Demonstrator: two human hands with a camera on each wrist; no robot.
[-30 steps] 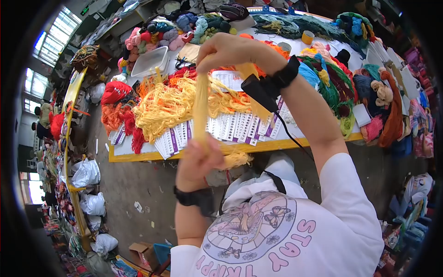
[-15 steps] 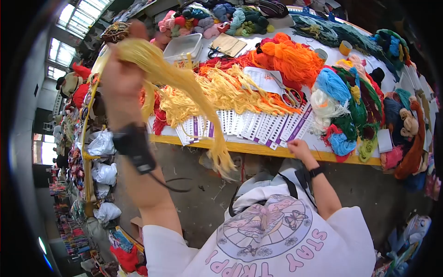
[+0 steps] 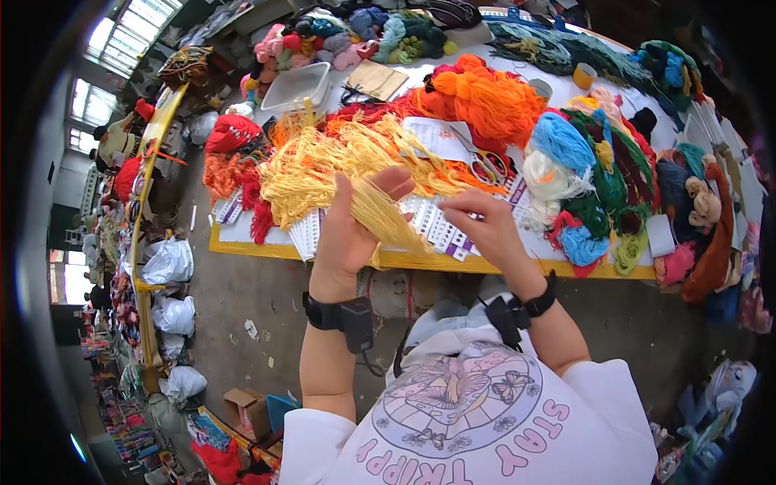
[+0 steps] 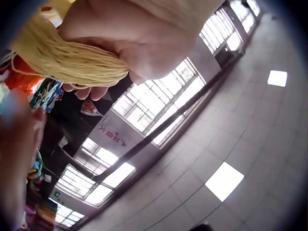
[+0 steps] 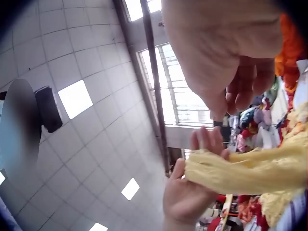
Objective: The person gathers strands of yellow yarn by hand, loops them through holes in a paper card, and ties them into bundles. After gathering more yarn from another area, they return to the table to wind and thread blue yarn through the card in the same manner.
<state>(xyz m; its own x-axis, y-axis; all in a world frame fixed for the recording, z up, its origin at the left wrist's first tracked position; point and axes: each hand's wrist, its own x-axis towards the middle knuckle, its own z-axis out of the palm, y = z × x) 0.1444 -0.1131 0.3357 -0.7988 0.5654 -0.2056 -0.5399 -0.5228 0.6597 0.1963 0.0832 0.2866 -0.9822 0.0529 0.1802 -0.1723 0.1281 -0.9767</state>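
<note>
A hank of pale yellow yarn lies looped across my left hand, between the thumb and the extended fingers. Its loose length slants down to the right, over the table's front edge. The right wrist view shows the same hank running across the left palm. My right hand hovers to the right of the hank's hanging end, its fingers bent and the tips close together. I cannot tell whether a thin strand lies between them. Under both hands spreads a heap of yellow yarn.
White cards with rows of holes line the table's yellow front edge. Scissors lie beside a paper sheet, near orange yarn. Blue yarn and white yarn are piled right. A plastic tub stands back left.
The left hand swung out left and up with the hank, then came back over the table's front edge. The right hand let the hank go, dropped low, then rose beside it.
</note>
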